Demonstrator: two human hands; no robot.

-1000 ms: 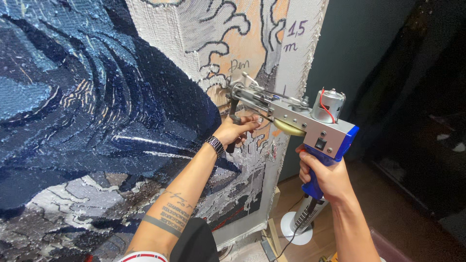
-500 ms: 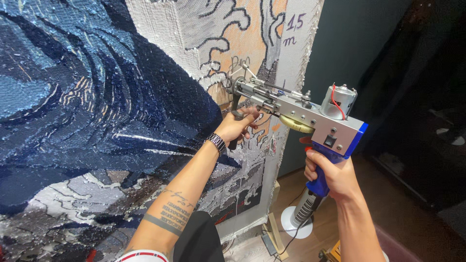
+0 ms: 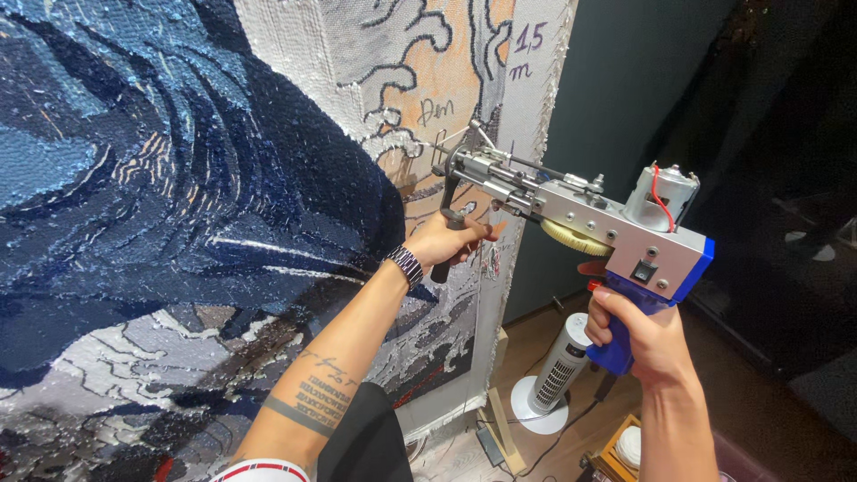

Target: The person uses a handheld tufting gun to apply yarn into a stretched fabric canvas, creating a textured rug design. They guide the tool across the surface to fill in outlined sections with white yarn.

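Head view: left hand point(image 3: 446, 245) and right hand point(image 3: 638, 335), arms outstretched, each grip clenched around the tufting gun point(image 3: 580, 214)

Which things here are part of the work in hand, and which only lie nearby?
In use:
silver and blue tufting gun
left hand on its black front handle
right hand on its blue grip
blue tufted rug cloth

Lying about:
white tower fan
wooden floor
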